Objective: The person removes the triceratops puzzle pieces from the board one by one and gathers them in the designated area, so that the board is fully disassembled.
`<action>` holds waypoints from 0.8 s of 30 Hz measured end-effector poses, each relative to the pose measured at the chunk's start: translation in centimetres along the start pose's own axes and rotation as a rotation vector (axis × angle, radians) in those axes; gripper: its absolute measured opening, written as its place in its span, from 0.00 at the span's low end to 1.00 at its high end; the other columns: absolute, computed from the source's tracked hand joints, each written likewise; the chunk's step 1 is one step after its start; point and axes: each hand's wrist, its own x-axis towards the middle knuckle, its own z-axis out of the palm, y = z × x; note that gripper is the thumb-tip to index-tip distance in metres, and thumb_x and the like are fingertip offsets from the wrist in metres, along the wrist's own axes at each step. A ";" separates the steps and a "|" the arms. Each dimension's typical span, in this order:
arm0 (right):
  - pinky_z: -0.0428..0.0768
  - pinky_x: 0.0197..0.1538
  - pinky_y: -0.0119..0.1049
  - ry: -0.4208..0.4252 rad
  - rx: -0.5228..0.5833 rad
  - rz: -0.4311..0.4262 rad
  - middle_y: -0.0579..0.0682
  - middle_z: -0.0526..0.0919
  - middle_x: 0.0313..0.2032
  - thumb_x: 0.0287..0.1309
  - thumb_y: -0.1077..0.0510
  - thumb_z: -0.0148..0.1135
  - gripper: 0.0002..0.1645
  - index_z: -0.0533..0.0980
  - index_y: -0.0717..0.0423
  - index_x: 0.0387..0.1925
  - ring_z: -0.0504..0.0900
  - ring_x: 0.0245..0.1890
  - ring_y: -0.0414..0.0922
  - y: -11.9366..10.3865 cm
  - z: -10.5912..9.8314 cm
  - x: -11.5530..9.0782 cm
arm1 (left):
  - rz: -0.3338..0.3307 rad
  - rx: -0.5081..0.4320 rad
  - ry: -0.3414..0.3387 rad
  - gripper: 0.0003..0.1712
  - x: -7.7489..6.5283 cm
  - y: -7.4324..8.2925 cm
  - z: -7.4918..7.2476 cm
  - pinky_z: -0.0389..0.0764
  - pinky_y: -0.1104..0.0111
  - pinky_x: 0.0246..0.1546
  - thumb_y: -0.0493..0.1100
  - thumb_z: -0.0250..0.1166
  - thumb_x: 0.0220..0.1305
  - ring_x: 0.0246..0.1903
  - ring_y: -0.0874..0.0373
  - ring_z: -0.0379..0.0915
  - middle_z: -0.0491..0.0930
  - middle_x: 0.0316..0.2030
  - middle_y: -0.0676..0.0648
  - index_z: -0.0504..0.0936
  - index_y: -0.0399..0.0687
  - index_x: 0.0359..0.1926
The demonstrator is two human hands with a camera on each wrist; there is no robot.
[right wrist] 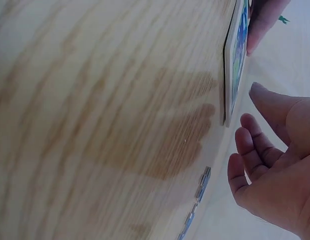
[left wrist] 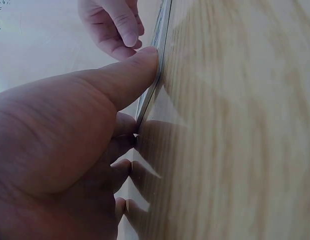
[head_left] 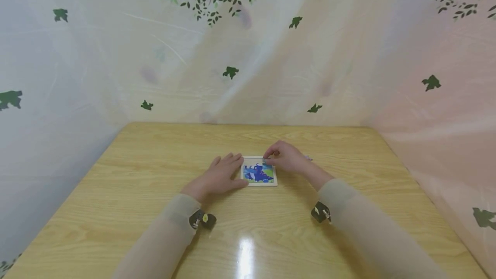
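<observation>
A small jigsaw puzzle (head_left: pixel 258 175) with a blue dinosaur picture lies in a pale-rimmed tray on the table, a bare strip along its top left. My left hand (head_left: pixel 221 175) rests at the tray's left side, fingers spread, with its thumb (left wrist: pixel 137 67) on the near edge and the fingertips at the far left corner. Over the upper right of the tray, my right hand (head_left: pixel 287 157) has thumb and forefinger bent together, pinching a small bluish-green puzzle piece (head_left: pixel 266 162), mostly covered by the fingers. The other right fingers (right wrist: pixel 254 150) curl loosely above the table.
Loose puzzle pieces (right wrist: pixel 195 205) lie flat on the table to the right of the tray, partly behind the right wrist in the head view. The wooden table (head_left: pixel 135 175) meets a leaf-printed fabric wall (head_left: pixel 263 98) at the back, with more fabric at both sides.
</observation>
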 end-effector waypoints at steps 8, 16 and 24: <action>0.80 0.65 0.53 -0.028 -0.063 -0.014 0.51 0.84 0.54 0.76 0.60 0.71 0.08 0.90 0.51 0.52 0.81 0.56 0.50 -0.1 0.3 0.0 | -0.041 0.062 -0.044 0.52 -0.6 1.6 -1.0 0.37 0.39 0.85 0.66 0.64 0.79 0.87 0.38 0.41 0.52 0.87 0.39 0.59 0.38 0.86; 0.80 0.64 0.53 -0.040 -0.100 -0.006 0.51 0.84 0.54 0.75 0.59 0.72 0.07 0.91 0.48 0.50 0.80 0.55 0.50 -0.2 0.5 0.2 | -0.044 0.095 -0.047 0.52 -0.4 1.5 -0.9 0.37 0.40 0.85 0.67 0.62 0.80 0.87 0.39 0.41 0.51 0.87 0.40 0.57 0.38 0.87; 0.78 0.71 0.56 -0.040 -0.137 0.026 0.52 0.82 0.59 0.75 0.57 0.73 0.06 0.90 0.45 0.49 0.80 0.62 0.54 -0.4 0.9 0.4 | -0.036 0.066 -0.035 0.52 -0.3 1.2 -0.7 0.36 0.39 0.85 0.66 0.64 0.79 0.87 0.38 0.41 0.52 0.87 0.38 0.58 0.37 0.86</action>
